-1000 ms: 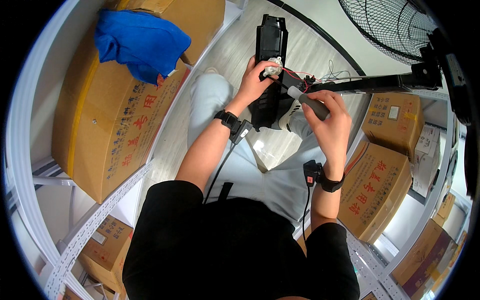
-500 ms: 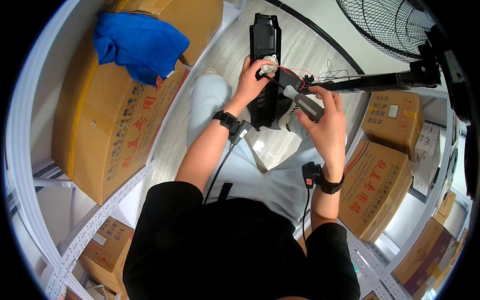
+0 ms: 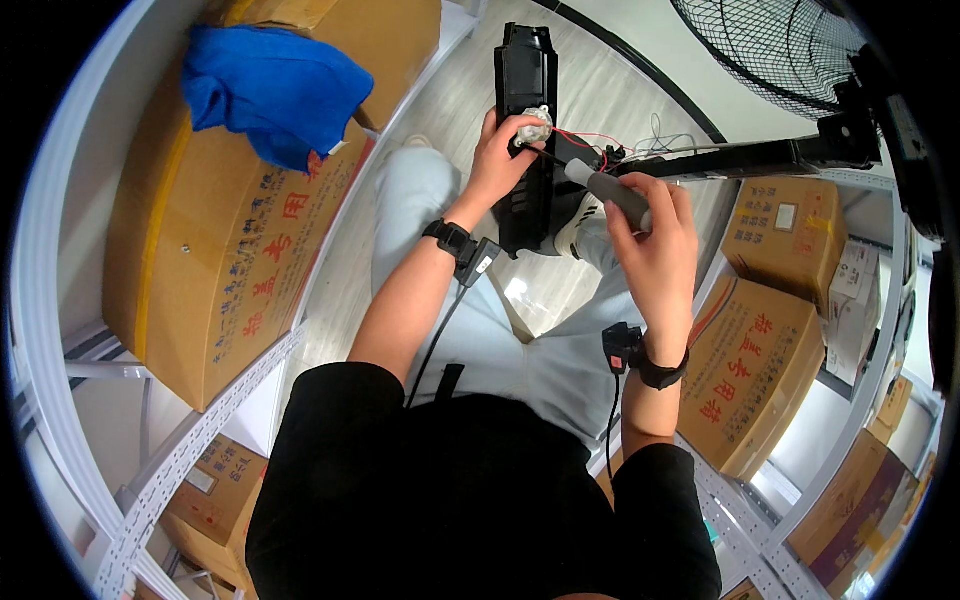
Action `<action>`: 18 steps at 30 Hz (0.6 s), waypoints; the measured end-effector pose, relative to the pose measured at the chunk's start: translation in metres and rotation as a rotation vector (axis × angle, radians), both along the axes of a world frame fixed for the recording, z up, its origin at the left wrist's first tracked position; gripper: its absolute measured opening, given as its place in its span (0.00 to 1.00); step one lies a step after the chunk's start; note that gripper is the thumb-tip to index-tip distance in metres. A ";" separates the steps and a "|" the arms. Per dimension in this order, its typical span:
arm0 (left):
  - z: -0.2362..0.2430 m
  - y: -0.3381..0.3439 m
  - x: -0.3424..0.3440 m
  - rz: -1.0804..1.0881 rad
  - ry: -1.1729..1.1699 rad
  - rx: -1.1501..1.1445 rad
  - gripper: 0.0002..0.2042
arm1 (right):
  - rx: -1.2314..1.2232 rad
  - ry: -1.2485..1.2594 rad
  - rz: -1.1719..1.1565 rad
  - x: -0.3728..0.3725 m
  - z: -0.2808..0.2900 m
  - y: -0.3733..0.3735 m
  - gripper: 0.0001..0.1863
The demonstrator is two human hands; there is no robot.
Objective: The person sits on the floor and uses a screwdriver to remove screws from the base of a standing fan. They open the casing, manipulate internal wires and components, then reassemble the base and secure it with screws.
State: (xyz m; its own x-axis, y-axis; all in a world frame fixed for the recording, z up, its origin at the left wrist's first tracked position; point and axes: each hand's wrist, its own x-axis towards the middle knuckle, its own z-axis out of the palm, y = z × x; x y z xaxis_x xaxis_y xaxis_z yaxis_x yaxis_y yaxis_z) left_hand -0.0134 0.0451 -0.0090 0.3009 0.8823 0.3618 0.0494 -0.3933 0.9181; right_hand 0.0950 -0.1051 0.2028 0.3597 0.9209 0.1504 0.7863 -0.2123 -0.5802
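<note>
My left hand (image 3: 499, 165) is closed around a small pale round part (image 3: 535, 127), shaped like a little motor, holding it against a long black plastic panel (image 3: 525, 200). Thin red wires (image 3: 588, 137) run from this part toward the black pole on the right. Between thumb and fingers of my right hand (image 3: 657, 225) is the grey handle of a screwdriver (image 3: 612, 193). Its dark shaft slants up and left to the part's lower edge, beside my left fingertips. Whether the tip sits in a screw is too small to tell.
A black pole (image 3: 735, 160) with a wire fan cage (image 3: 775, 50) lies across the upper right. Cardboard boxes on shelves flank me, a large one (image 3: 225, 260) on the left with a blue cloth (image 3: 275, 90) over it, another (image 3: 755, 375) on the right.
My right hand has moved slightly right, and its fingers have shifted round the screwdriver handle. The handle now lies at a flatter slant. My left hand keeps its hold on the round part.
</note>
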 end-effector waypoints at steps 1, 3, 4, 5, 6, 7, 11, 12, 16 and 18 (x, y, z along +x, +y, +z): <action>-0.001 0.000 0.000 0.006 -0.011 0.011 0.20 | -0.063 -0.058 -0.051 0.002 -0.001 0.002 0.19; 0.000 0.001 0.001 0.016 -0.034 0.033 0.20 | -0.127 -0.127 -0.125 0.006 -0.004 0.007 0.18; 0.001 0.001 0.001 0.014 -0.031 0.028 0.20 | -0.129 -0.138 -0.146 0.006 -0.004 0.007 0.17; 0.001 0.001 0.000 0.015 -0.025 0.024 0.20 | -0.070 -0.097 -0.133 0.004 -0.004 0.007 0.17; 0.000 0.000 0.000 0.016 -0.020 0.020 0.19 | -0.010 -0.056 -0.120 0.002 -0.004 0.007 0.16; 0.000 0.000 0.000 0.007 -0.013 0.012 0.20 | 0.025 -0.015 -0.087 0.001 -0.004 0.006 0.17; 0.000 -0.001 0.000 -0.007 0.003 0.000 0.20 | 0.039 -0.010 -0.007 -0.002 -0.003 0.000 0.19; 0.000 -0.001 0.000 -0.004 0.004 0.002 0.21 | 0.013 -0.048 0.000 -0.001 -0.002 -0.001 0.19; 0.001 0.000 0.002 0.012 -0.056 0.005 0.22 | -0.001 -0.187 -0.083 0.003 -0.007 0.005 0.16; 0.001 0.000 0.001 0.025 -0.038 0.015 0.22 | 0.060 -0.075 -0.077 -0.001 -0.004 0.006 0.15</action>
